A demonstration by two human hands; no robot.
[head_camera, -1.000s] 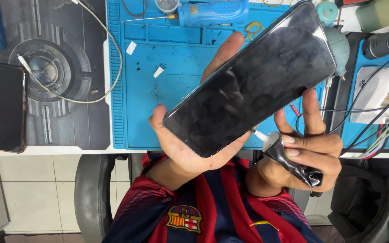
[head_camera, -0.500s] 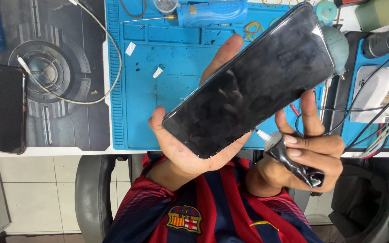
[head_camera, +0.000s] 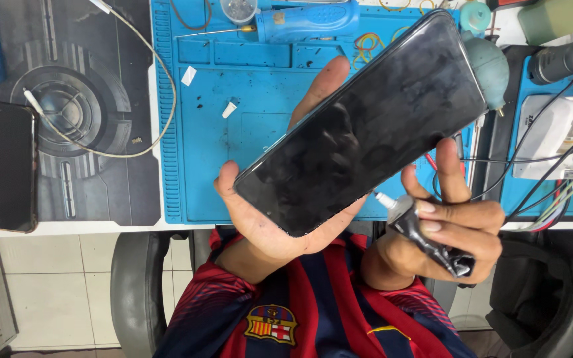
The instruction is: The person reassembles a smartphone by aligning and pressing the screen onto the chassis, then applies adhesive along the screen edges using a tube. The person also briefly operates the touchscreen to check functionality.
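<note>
My left hand holds a black smartphone from beneath, screen up and dark, tilted diagonally over the blue work mat. The fingers wrap the phone's far edge and the thumb rests at its lower left corner. My right hand grips a crumpled black glue tube with a white nozzle that points at the phone's lower edge, close to it.
A second dark phone lies at the left on a grey mat, beside a white cable. A blue screwdriver, rubber bands, a teal blower bulb and tangled wires sit at the back and right. A chair is below.
</note>
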